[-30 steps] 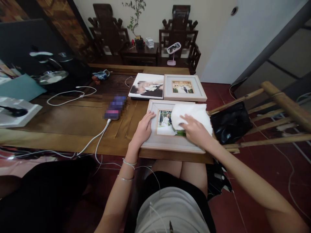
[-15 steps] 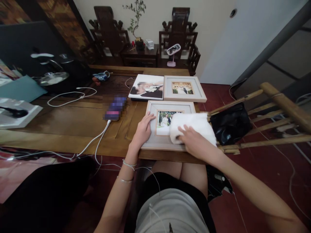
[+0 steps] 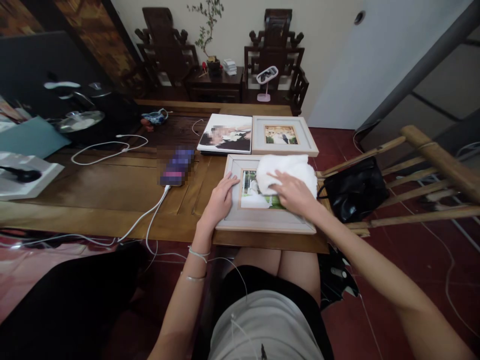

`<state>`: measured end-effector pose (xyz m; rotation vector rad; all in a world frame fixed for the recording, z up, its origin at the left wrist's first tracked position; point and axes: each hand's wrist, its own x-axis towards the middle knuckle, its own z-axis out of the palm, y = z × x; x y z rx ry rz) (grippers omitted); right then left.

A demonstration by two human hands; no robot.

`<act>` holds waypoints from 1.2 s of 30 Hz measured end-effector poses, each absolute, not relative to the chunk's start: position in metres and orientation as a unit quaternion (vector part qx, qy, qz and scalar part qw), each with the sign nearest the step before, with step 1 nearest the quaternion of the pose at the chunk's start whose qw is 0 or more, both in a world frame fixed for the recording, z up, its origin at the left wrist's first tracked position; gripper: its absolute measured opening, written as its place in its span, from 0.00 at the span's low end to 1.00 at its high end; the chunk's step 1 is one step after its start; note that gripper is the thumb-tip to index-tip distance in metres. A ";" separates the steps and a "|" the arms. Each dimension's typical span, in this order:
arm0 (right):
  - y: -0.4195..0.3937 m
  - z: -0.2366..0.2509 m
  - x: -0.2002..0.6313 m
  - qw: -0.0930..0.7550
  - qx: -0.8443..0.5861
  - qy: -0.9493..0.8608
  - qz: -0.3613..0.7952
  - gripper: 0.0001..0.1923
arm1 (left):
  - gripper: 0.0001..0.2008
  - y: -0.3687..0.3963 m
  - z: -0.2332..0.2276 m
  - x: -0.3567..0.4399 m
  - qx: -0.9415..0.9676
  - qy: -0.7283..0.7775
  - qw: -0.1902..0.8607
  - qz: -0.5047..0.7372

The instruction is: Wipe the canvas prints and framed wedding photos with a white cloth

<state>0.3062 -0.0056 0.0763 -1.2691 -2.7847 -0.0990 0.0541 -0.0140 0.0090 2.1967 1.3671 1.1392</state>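
**Framed Photo and Cloth: Position of Hands and Items on the Counter**

The wooden counter point(image 3: 112, 190) carries all items listed below, in left-to-right order.

1. Far left: a white tray point(image 3: 26, 177) with a dark object on it, a teal sheet point(image 3: 32, 137) behind it, and a metal pot lid point(image 3: 80, 119) farther back.
2. A white cable point(image 3: 105, 149) lies looped on the counter. A second white cable point(image 3: 150, 217) runs from the phone point(image 3: 177, 166) over the near edge.
3. Left hand point(image 3: 220, 199): fingers extended and flat, pressing on the left border of the near picture frame point(image 3: 262, 220). It grips nothing; it rests on the frame surface.
4. The near picture frame lies flat at the near edge of the counter, directly in front of the person.
5. Right hand point(image 3: 294, 192): fingers spread, palm down on the white cloth point(image 3: 287, 167). The cloth covers the upper right part of the near picture frame and part of its photo.
6. Behind the near picture frame: an unframed photo print point(image 3: 226, 134), and just beside it on the right a second frame point(image 3: 284, 136).
7. Right of the counter: a black bag point(image 3: 354, 190) on a wooden rack point(image 3: 431, 165).
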 end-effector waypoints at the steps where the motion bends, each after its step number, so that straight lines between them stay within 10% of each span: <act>1: 0.011 0.075 0.308 0.057 -0.423 -0.903 -0.047 0.26 | 0.17 -0.014 0.009 0.054 0.768 0.475 0.159 0.398; 22: -0.106 0.113 0.284 -0.041 -0.302 -0.949 0.077 0.23 | 0.16 -0.014 0.006 0.056 0.760 0.475 0.147 0.418; 36: 0.048 0.073 0.263 0.060 -0.396 -0.915 -0.043 0.26 | 0.18 -0.018 0.015 0.057 0.756 0.491 0.167 0.401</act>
